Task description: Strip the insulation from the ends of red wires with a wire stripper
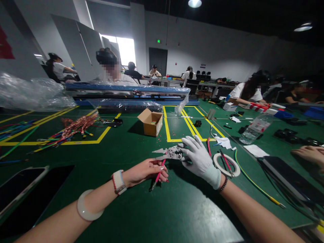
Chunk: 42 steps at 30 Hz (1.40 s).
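My left hand (149, 171), bare, is closed around a short red wire (160, 172) held at a slant. A metal terminal lug (153, 186) shows at the wire's lower end. My right hand (198, 158), in a white glove, grips silver wire strippers (171, 153) whose pointed jaws face left. The tool's handles are mostly hidden by the glove. The wire's upper end meets the underside of the strippers' head; whether it sits inside the jaws I cannot tell. Both hands are above the green tabletop (141, 209).
Ahead stands an open cardboard box (152, 125) with small parts. Bundled wires with copper ends (78, 126) lie left. To the right are a tape roll (215, 161), a green-yellow wire (255, 184), a plastic bottle (256, 129) and another person's hand (310, 155). A dark flat panel (50, 192) lies near left.
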### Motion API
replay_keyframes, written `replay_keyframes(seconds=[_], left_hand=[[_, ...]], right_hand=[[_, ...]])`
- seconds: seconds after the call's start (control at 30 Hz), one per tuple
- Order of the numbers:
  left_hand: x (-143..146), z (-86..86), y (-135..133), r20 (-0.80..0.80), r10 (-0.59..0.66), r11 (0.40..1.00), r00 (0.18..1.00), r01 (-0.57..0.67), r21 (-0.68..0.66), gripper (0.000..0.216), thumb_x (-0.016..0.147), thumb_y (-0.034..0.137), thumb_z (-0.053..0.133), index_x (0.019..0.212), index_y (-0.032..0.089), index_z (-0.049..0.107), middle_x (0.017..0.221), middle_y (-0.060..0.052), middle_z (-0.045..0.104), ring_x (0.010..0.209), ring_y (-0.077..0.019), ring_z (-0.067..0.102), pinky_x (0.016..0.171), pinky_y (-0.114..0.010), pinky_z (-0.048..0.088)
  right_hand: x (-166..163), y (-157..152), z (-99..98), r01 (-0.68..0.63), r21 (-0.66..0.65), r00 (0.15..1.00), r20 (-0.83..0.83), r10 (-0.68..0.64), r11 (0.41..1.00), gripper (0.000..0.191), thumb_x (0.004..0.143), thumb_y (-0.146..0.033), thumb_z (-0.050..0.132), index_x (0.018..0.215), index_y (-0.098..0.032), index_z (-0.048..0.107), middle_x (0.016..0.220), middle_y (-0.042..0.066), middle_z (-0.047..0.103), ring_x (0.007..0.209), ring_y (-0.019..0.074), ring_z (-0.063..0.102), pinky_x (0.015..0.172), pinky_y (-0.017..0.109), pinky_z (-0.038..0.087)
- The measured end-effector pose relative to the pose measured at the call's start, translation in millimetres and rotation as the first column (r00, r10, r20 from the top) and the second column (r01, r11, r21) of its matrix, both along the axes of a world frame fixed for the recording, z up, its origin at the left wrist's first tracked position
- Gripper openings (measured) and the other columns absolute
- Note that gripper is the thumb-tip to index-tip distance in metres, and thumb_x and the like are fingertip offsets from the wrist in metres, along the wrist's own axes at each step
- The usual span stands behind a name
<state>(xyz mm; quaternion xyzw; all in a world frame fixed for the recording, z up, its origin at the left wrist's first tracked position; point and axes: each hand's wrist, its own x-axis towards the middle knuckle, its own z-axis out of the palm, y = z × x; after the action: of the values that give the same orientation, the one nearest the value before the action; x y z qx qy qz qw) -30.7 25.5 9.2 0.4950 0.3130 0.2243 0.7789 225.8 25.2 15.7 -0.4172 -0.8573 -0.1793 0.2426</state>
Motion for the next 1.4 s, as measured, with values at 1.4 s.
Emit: replay_keyframes(seconds=[1.4], left_hand=[[0.5,0.7,-0.3,0.020,-0.011,1.000,1.000,0.011,0.000,0.035,0.079,0.032,0.072,0.102,0.009,0.059,0.086,-0.010,0.072,0.076,-0.0178,0.069,0.075,-0.030,0.050]], right_hand=[[2.6,3.8,-3.4,-0.077,-0.030,0.994,-0.075,0.075,0.997,0.035,0.073,-0.022,0.063,0.107,-0.023,0.062,0.122,0.009,0.056,0.117,0.0270,0.048,0.109,0.055,0.028]])
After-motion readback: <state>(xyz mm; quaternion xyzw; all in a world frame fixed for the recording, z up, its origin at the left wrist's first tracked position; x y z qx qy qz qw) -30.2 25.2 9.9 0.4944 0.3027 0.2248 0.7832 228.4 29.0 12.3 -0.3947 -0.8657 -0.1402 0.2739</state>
